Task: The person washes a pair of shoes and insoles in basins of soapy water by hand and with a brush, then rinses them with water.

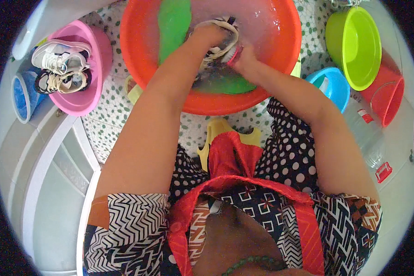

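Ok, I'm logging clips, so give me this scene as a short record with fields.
Left hand: on a pale shoe, fingers hidden
Right hand: holding a pink-and-white item, perhaps a brush, beside the shoe
Orange basin: cloudy water, green pieces
Left side: pink basin with two other shoes, blue bucket
Right side: lime basin, blue basin, red bucket, clear bottle

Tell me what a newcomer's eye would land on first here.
Probably the orange basin, top centre, with the left hand and right hand at a shoe in its cloudy water. Then, at upper left, the pink basin with two shoes, and at upper right, the lime basin.
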Demonstrator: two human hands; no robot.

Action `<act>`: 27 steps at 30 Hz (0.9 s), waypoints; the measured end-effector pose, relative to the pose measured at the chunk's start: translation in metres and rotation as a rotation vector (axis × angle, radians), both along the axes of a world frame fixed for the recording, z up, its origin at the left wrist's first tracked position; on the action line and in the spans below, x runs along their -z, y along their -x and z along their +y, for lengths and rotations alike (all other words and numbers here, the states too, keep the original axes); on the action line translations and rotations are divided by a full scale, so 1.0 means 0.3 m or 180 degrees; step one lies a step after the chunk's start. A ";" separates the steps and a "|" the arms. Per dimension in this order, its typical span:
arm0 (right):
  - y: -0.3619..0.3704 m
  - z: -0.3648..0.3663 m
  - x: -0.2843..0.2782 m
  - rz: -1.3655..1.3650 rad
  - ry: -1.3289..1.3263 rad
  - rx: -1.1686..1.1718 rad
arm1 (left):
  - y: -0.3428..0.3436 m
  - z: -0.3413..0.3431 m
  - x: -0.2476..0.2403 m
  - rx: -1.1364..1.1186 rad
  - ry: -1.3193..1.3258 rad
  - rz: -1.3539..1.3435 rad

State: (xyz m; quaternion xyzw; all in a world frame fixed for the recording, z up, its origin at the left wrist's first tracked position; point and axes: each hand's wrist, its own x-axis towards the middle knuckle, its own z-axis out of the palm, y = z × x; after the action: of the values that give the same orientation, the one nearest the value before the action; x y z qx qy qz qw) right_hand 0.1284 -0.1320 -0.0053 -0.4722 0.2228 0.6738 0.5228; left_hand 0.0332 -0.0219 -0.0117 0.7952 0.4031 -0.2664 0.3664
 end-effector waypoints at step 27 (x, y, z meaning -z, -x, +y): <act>-0.270 0.217 -0.235 -0.4956 -0.2498 -0.4134 | -0.069 -0.125 -0.207 0.0439 -0.0568 -0.0677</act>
State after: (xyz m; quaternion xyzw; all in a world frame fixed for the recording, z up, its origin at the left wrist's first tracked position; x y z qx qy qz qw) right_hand 0.2096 -0.0670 0.0653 -0.5976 -0.6929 0.3617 0.1790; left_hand 0.0538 -0.0596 0.0504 0.8742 0.3284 -0.1683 0.3157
